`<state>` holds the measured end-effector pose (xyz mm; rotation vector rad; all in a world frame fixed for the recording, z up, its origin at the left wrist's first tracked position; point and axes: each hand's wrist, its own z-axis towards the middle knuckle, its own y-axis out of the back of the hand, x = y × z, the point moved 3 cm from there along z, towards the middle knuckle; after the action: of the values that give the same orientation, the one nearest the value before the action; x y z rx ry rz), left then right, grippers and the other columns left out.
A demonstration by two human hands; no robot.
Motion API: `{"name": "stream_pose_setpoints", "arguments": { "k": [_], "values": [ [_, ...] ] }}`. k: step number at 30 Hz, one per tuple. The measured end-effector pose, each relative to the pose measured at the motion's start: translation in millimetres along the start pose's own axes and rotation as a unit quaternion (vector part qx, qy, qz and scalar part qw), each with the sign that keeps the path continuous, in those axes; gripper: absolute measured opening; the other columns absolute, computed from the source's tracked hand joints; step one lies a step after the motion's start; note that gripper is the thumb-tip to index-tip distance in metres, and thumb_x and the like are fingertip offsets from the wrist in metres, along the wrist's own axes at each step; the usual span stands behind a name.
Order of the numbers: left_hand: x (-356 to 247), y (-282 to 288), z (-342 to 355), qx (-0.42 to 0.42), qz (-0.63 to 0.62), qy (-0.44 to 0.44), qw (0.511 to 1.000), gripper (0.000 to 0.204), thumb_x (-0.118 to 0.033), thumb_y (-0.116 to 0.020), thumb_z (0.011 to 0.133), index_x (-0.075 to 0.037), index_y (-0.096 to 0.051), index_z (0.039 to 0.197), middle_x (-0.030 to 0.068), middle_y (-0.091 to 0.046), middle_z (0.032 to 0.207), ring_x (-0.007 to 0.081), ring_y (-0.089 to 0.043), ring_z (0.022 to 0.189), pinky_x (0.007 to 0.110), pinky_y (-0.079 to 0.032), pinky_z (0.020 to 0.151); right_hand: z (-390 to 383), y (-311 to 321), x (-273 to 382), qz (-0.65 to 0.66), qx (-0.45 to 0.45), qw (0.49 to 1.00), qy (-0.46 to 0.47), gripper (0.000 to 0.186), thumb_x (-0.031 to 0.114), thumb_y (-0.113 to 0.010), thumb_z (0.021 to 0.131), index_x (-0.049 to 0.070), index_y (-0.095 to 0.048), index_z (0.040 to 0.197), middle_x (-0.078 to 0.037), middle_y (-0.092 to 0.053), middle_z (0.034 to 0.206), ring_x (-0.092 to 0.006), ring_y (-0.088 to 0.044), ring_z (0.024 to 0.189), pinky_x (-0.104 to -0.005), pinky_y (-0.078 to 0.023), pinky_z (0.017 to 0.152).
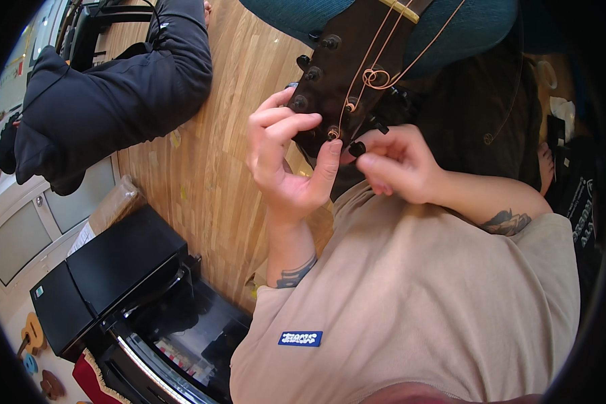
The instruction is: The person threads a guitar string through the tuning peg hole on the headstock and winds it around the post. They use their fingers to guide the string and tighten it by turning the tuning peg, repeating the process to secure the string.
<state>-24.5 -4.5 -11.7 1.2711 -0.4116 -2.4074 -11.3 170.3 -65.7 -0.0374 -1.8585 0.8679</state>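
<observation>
The dark headstock (347,60) of a guitar points toward me, with copper-coloured strings (362,60) running down it from a pale nut (402,9). My left hand (286,148) is at its left edge, thumb and index finger apart on either side of a string post (333,133) wound with string. The thumb tip touches or nearly touches that post. On the right edge, my right hand (407,165) pinches a black tuning peg (357,149) between thumb and forefinger. One string ends in a loose coil (377,78) over the headstock. Black tuners (312,73) line the left side.
Blue fabric (458,34) lies beneath the neck. At the upper left is another person in dark clothes (121,101). A glossy black piano-like cabinet (128,269) stands at the lower left, with a cardboard box (118,202) behind it. The floor (229,175) is wooden.
</observation>
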Motion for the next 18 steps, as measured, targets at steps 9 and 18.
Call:
{"name": "stream_pose_setpoints", "arguments": {
  "k": [9,18],
  "values": [
    [-15.2,-5.8,-21.8,-0.103,-0.187,0.183,0.96,0.087,-0.016,-0.087,0.079,0.002,-0.036,0.147,0.0097,-0.044,0.122,0.0219,-0.059,0.109,0.03,-0.052,0.086,11.2,3.4,-8.9,0.325,0.131,0.901,-0.256,0.036,0.034,-0.057,0.102,0.001,-0.064,0.093,0.003,-0.051,0.058,-0.0047,-0.038,0.045,-0.0218,-0.031,0.048],
    [-5.1,-0.1,-9.0,-0.018,-0.068,0.207,0.976,0.086,-0.013,-0.094,0.068,0.003,-0.053,0.141,0.0072,-0.041,0.121,0.0126,-0.06,0.099,0.024,-0.052,0.073,14.3,-7.5,-5.2,0.364,0.155,0.874,-0.284,0.025,0.031,-0.056,0.102,0.013,-0.056,0.085,0.007,-0.047,0.066,-0.0035,-0.037,0.049,-0.0228,-0.027,0.045]
  ]
}}
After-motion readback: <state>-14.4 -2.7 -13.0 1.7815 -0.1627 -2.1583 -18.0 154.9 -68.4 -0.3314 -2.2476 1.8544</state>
